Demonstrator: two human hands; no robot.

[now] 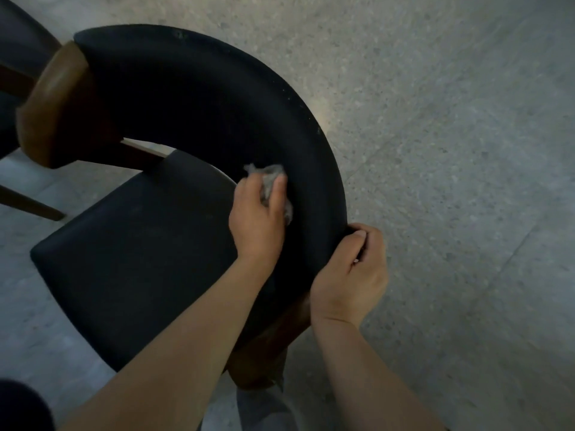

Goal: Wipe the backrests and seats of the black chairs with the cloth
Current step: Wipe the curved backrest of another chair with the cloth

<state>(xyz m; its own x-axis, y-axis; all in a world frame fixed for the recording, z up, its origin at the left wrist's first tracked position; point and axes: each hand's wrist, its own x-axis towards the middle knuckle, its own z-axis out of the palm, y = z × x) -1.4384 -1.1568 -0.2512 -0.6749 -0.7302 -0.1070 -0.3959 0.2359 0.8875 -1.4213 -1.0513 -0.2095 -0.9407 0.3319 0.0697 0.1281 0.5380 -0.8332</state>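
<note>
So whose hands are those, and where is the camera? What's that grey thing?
The camera sits on a person's head and looks down, so you see their own arms. The left hand holds a crumpled grey cloth against the inside of the chair's curved black backrest. The right hand grips the backrest's edge, with its fingers curled round it. Below is the black padded seat. Under the chair is a speckled grey floor.

My left hand [258,213] covered most of the cloth [271,175]. The backrest [186,98] hid the rear of the seat [140,259]. The second chair [18,42] was cropped at the left edge.
</note>
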